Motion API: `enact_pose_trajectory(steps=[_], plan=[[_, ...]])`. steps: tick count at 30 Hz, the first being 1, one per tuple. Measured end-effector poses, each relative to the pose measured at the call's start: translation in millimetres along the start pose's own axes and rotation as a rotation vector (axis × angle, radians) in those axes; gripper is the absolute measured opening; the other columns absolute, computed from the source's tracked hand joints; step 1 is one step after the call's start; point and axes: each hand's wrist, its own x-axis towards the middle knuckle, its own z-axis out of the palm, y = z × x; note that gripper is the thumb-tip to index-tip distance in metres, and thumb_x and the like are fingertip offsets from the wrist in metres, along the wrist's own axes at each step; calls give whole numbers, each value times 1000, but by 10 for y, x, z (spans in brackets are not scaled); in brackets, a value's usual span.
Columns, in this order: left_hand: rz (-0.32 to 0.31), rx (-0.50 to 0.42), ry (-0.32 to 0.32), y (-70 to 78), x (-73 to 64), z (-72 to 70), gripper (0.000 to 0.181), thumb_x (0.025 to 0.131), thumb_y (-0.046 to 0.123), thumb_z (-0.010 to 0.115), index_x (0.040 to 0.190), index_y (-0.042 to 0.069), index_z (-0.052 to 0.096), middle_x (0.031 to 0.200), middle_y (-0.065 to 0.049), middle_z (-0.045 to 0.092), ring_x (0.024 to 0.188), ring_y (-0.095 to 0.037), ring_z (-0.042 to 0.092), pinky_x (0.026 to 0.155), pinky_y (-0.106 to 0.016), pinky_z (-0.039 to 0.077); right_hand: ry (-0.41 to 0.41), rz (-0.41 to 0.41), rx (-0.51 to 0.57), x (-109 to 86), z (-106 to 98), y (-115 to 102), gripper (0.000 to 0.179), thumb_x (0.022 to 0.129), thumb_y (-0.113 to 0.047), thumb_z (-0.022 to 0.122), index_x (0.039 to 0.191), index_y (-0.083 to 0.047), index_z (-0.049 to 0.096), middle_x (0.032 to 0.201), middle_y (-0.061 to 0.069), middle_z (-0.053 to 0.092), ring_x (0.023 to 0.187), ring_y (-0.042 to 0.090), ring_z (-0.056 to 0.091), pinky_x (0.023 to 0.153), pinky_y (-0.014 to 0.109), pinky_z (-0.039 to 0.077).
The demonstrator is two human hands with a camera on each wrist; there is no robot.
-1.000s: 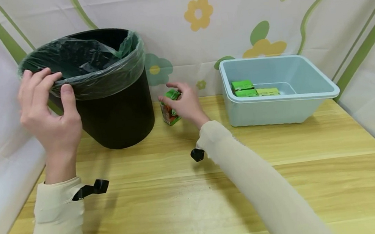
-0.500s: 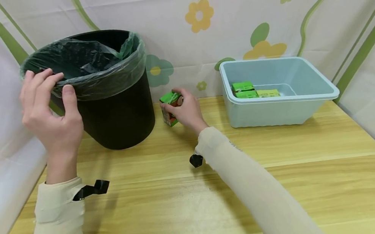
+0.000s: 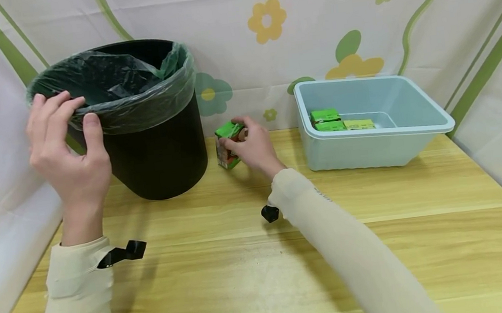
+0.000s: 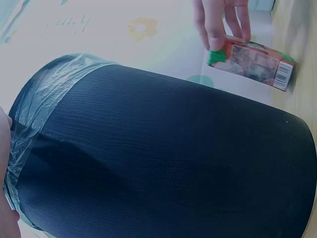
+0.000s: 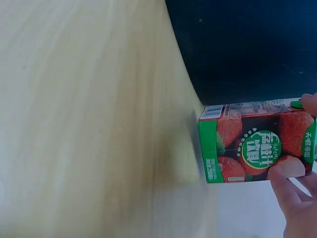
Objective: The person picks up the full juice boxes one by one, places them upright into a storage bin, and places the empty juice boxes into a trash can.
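Note:
My left hand [image 3: 68,145] holds the near left rim of a black trash bin [image 3: 164,158], its fingers over the edge and thumb outside. A translucent green bin liner [image 3: 149,108] is folded over that rim. Just right of the bin, my right hand [image 3: 257,148] grips the upper part of a small juice box [image 3: 225,156] between thumb and fingers. Red lychees and a green label show on the juice box [image 5: 237,141] in the right wrist view. The box is upright, its base close to the table, its top partly covered by the fingers.
A pale blue plastic tub [image 3: 356,150] stands at the right, with green boxes [image 3: 330,126] and a yellow-green box [image 3: 359,124] inside. A white curtain [image 3: 228,31] with flower prints hangs behind the wooden table [image 3: 226,271].
The right hand's thumb and fingers have closed on the juice box, which has turned slightly and shifted a little. The left hand stays at the bin's rim.

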Motion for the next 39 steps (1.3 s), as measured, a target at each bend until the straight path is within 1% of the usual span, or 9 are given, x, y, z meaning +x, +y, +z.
enact_pose_trajectory(steps=[5,8,12,15,19,24,31,35,39], plan=[[-1,-2,0,6,-1,-3,42,96,36,64,118,4,81,134,-5,75,147,-8,52,130,-29,30,9,-15,81,8,-94,-53,59,97,-37,78,148,-18,57,134,10,65,120,26,66,94,40,62],[-1,-2,-2,3,-1,-2,42,96,36,64,118,4,81,134,-5,75,147,-8,52,130,-29,29,37,-49,119,12,-153,-125,56,97,-37,77,146,-17,58,131,8,65,115,24,68,90,37,63],[-2,-5,3,7,0,-4,42,96,35,64,118,4,81,134,-6,75,146,-8,53,130,-29,30,79,-107,141,19,-249,-274,53,97,-35,78,144,-16,61,129,7,66,109,21,72,84,33,64],[0,-5,6,12,-1,-4,42,96,35,64,118,3,81,133,-7,75,146,-8,53,130,-29,30,105,-151,157,28,-335,-384,52,96,-33,79,143,-15,61,129,7,66,108,19,72,86,31,64],[1,-3,4,6,-1,1,42,96,35,64,118,4,81,133,-6,75,146,-8,53,130,-29,30,132,-208,186,29,-454,-512,51,96,-30,79,142,-14,61,128,9,65,108,19,72,93,29,62],[1,-4,-4,-17,-2,-1,42,96,36,64,119,4,81,134,-5,75,146,-8,52,130,-29,30,169,-273,245,34,-583,-683,49,95,-25,80,139,-10,63,126,10,66,107,20,73,94,28,61],[4,-8,-2,-23,0,0,42,96,36,64,119,5,81,134,-5,75,146,-8,53,130,-29,30,207,-296,330,24,-750,-962,48,94,-26,80,138,-15,64,130,6,68,109,16,72,87,32,62],[5,-6,-3,-19,-1,-3,42,96,36,64,119,4,81,134,-6,75,146,-8,53,130,-29,30,228,-326,370,28,-807,-1103,47,94,-22,79,138,-13,64,131,7,68,109,18,73,88,31,61],[7,2,-7,-14,5,-5,42,96,36,65,118,5,81,134,-5,75,147,-8,52,130,-29,30,254,-351,406,38,-842,-1223,48,94,-18,78,139,-11,62,132,7,66,112,19,71,92,30,60]])
